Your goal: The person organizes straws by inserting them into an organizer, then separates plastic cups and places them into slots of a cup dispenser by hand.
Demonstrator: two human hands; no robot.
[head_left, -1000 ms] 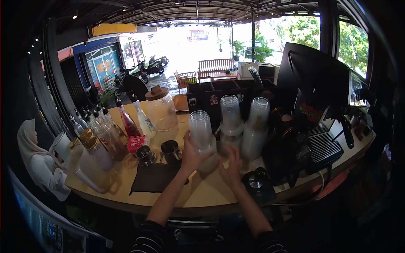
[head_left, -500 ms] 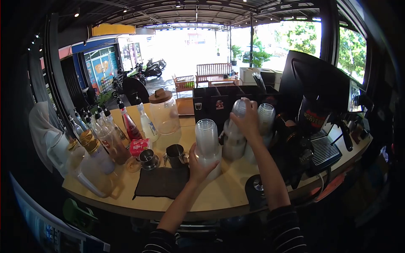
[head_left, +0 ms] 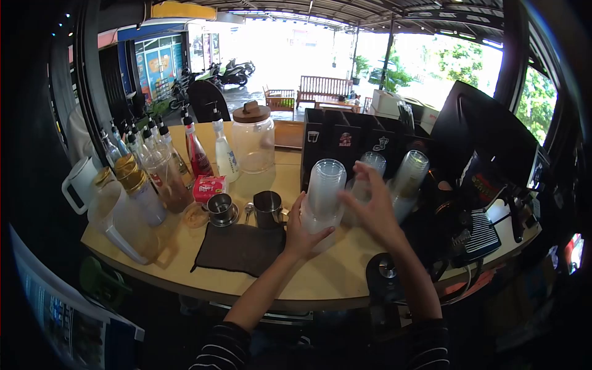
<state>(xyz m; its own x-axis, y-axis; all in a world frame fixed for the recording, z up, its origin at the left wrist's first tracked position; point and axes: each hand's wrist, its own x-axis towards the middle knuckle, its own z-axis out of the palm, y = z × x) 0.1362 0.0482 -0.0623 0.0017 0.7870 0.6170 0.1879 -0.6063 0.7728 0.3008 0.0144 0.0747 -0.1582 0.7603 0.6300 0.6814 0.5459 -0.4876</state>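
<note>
My left hand (head_left: 301, 233) is wrapped round the lower part of a tall stack of clear plastic cups (head_left: 327, 188), which stands upright over the counter. My right hand (head_left: 375, 209) is open, its thumb and fingers apart, just to the right of that stack. Nothing shows between its fingers. Behind it stands a second stack of clear cups (head_left: 374, 163), partly hidden by the hand. Farther right is a third cup stack (head_left: 412, 169). A steel milk pitcher (head_left: 267, 209) sits left of my left hand, beside a dark cloth (head_left: 239, 250).
Pump bottles (head_left: 196, 151), a wooden-lidded jar (head_left: 253, 145) and a clear pitcher (head_left: 126, 228) line the left side. A black organizer box (head_left: 333, 139) stands behind the cups. An espresso machine (head_left: 481, 231) occupies the right. A red packet (head_left: 209, 187) lies near a small metal cup (head_left: 220, 208).
My right hand has let go of the middle cup stack and come down towards the stack in my left hand. My left hand keeps its hold. The camera view has shifted.
</note>
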